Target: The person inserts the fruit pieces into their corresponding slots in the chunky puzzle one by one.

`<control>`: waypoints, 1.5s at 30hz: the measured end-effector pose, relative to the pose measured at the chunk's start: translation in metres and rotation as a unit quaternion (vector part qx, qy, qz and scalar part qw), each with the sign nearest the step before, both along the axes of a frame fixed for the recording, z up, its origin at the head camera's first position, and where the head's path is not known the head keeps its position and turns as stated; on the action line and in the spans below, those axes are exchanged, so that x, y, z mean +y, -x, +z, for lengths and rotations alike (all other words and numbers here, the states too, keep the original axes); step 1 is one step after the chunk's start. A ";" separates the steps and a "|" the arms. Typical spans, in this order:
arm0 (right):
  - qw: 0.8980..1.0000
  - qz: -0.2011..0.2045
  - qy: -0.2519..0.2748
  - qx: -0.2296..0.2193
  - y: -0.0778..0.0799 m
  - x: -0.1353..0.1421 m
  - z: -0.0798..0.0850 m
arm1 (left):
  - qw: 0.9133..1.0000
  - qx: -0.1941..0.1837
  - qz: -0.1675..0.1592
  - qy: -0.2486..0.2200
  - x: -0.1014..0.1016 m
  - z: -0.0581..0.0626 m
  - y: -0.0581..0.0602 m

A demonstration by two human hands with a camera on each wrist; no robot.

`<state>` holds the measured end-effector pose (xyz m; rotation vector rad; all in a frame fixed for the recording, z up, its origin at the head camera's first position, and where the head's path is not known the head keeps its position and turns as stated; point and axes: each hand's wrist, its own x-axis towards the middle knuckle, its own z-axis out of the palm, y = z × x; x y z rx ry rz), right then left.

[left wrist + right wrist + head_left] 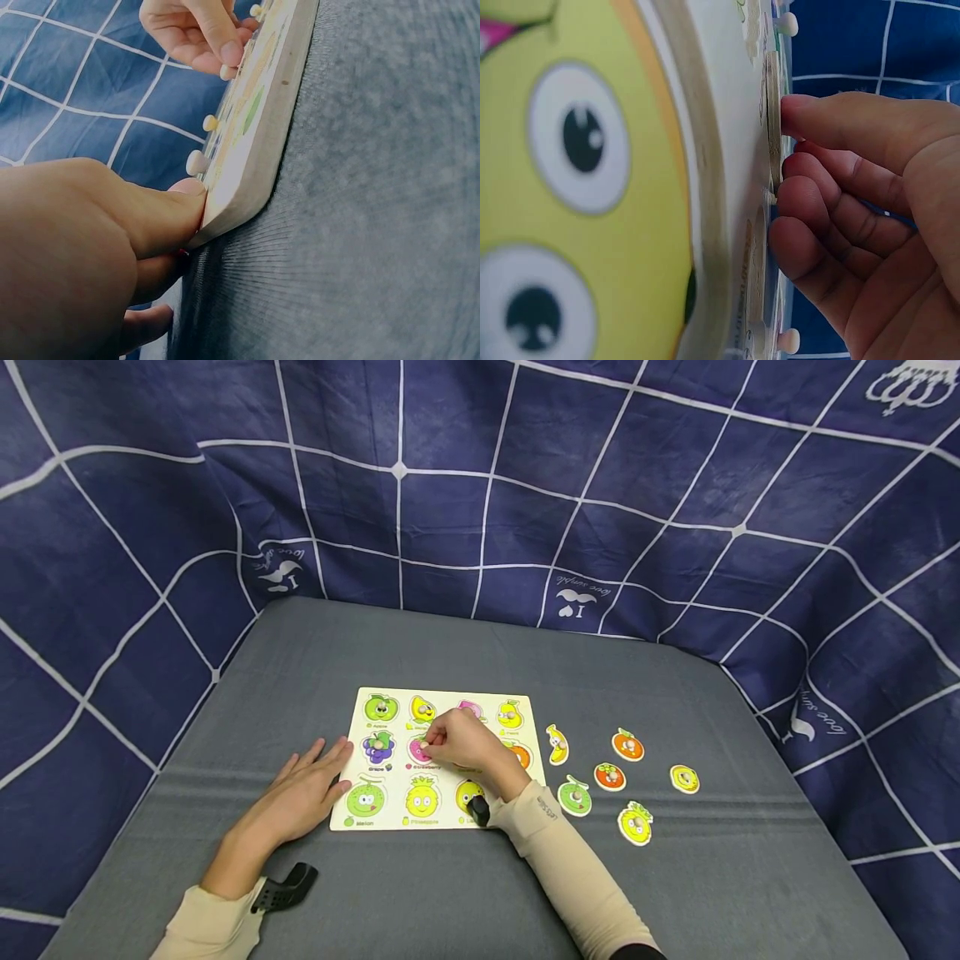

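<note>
A right hand point(467, 741) is working over a white fruit-picture board point(400, 752) that is lying on a grey-covered bench point(420, 893). Its fingers point(804, 206) are bending inward and, with the thumb, are pinching the pink strawberry piece point(417, 752), leaving hardly any gap. That piece is sitting at the strawberry place in the board's middle row, between the grape picture point(377, 747) and the part the hand is covering; whether it is lying fully flush I cannot tell. The left hand point(303, 793) is resting at the board's left edge, its fingers stretching out fairly straight and lying slightly apart, pinching nothing, with the thumb touching near the corner. To the right of the board, loose pieces are lying on the bench: a banana point(558, 744) nearest the edge, a green melon point(574, 796) just below it, a red piece point(610, 777), an orange point(627, 745), a pineapple point(635, 823), and a round yellow piece point(684, 779) farthest out. A navy curtain point(442, 518) with white lines is hanging behind.
</note>
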<state>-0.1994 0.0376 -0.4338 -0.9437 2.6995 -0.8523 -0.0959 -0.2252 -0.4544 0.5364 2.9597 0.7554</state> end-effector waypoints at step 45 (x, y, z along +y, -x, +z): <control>0.999 -0.044 -0.020 0.000 -0.006 -0.006 0.001 | 1.000 0.003 0.003 0.008 0.002 0.001 -0.001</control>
